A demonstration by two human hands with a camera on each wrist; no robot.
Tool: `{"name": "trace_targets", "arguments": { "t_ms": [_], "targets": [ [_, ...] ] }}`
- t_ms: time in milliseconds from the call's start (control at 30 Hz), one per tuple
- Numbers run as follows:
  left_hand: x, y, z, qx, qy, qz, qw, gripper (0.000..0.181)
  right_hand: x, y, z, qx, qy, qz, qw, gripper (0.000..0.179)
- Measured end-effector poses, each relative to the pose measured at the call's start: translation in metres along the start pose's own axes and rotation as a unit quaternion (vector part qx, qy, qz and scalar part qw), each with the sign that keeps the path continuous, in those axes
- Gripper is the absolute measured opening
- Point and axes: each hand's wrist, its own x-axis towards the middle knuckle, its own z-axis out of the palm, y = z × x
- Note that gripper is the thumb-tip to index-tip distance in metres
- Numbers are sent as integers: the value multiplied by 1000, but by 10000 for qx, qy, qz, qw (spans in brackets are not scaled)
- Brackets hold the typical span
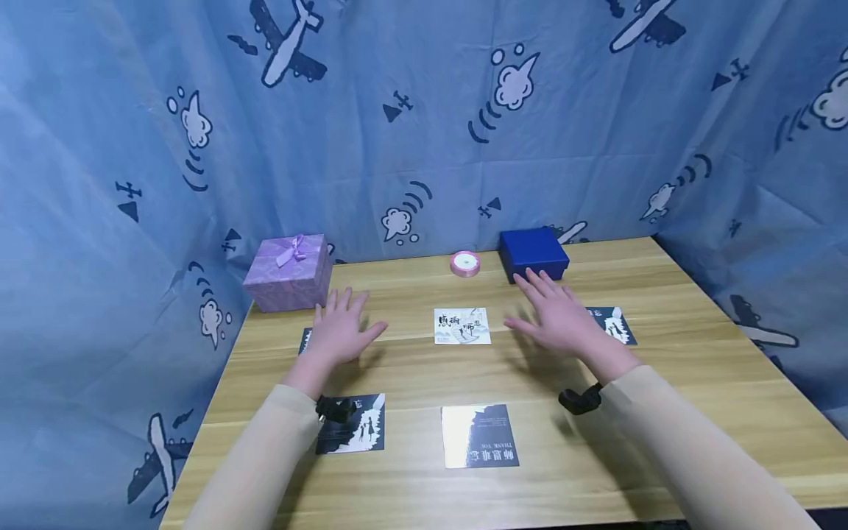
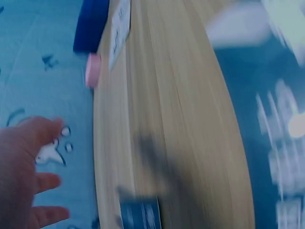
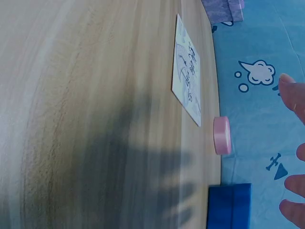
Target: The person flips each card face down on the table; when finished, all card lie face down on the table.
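My left hand hovers above the left side of the table with spread fingers and holds nothing. Just beyond it stands a purple gift box with a bow on its lid. Over the right side, my right hand is also spread and empty, its fingertips near a dark blue box. Between the hands lies a white card with black writing. A dark card shows beside the right wrist, and another dark card is mostly hidden by the left hand.
A pink ribbon roll lies at the back edge of the wooden table. Nearer the front are a dark card with white figures, partly behind the left wrist strap, and a grey-and-white card. A blue patterned curtain hangs behind.
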Motion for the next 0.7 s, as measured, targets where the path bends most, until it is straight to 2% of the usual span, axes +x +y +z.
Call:
{"name": "trace_targets", "arguments": {
  "t_ms": [133,267,433,600,700],
  "targets": [
    [-3,-27,-4,17,-245,27,9997,73,-1,1,-2,30,87,-32,10000,102],
    [-2,-47,0,-41,-471,74,9989,71,-2,3,-1,47,73,59,9999,102],
    [-1,-59,6,-58,-550,51,9985,75,0,2,2,147,49,56,9999,102],
    [0,-65,8,-164,-873,-82,9960,85,2,-1,3,112,56,93,9999,102],
    [1,-69,8,-158,-904,-106,9957,88,3,-1,3,113,66,135,9998,101]
  ]
}}
